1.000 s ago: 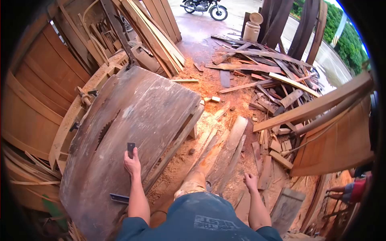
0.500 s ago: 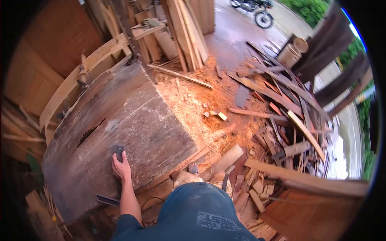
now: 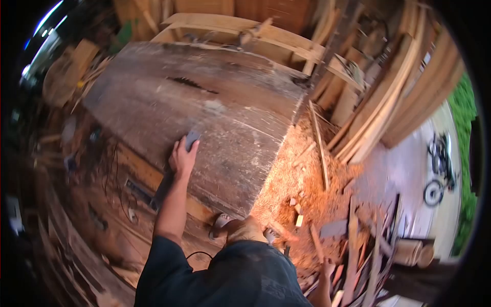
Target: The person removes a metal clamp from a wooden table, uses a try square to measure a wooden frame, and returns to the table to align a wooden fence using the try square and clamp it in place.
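My left hand [image 3: 182,157] is closed around a small dark grey rectangular block [image 3: 193,139], whose exact kind I cannot make out. Hand and block are over the near part of a large, worn wooden saw table [image 3: 240,153]; whether the block touches the surface is not clear. Farther back, a toothed saw blade [image 3: 192,83] shows in a slot in the tabletop. Low at my right side is my right hand [image 3: 327,267], small and blurred, its fingers not distinct. It overlaps a reddish wood strip [image 3: 315,241] in the view, with no visible grip on it.
Orange sawdust [image 3: 286,179] and small offcuts [image 3: 298,220] cover the floor right of the table. Tall boards [image 3: 388,97] lean at the back right. Scrap wood [image 3: 353,250] is heaped at lower right. A motorcycle [image 3: 440,169] stands beyond. Planks [image 3: 66,240] lie at lower left.
The view has swung left, so the table now lies ahead. My left hand still holds the dark block over the table. My right hand has come into view at lower right.
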### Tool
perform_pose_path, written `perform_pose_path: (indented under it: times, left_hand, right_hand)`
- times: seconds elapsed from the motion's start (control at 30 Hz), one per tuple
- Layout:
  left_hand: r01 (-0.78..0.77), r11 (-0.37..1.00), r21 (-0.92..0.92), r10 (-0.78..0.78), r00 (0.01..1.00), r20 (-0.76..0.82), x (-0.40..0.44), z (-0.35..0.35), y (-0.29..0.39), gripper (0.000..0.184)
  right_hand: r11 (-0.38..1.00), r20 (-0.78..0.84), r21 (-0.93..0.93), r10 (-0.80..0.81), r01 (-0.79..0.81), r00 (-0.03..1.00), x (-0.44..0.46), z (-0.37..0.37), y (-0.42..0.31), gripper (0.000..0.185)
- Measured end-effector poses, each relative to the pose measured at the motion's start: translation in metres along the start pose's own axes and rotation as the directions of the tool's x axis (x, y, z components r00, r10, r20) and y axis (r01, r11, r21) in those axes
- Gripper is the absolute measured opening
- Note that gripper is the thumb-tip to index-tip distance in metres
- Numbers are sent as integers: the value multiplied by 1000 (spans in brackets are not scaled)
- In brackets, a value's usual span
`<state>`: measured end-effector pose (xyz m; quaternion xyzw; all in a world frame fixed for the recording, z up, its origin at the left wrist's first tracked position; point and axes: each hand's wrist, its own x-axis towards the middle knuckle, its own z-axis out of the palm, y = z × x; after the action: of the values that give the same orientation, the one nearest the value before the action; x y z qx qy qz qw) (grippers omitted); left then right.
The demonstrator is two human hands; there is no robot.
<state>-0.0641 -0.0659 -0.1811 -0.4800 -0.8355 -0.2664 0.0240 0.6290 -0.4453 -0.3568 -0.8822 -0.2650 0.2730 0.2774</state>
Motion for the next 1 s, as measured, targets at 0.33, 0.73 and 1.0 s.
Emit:
perform_pose_path:
  times: [0.33,0.73,1.0]
  left_hand:
    - [144,989,-36,-146,988,-45,-13,-1,9,56]
    - [163,987,-6,-162,981,-108,-3,5,8,54]
    - [271,960,75,-257,954,-151,-4,23,-3,57]
  right_hand:
    - [929,309,-34,-341,369,888,178,30,-272,26]
    - [554,706,159,-642,817,299,133,189,-553,35]
    - [92,299,336,-954,937,-14,101,348,-869,33]
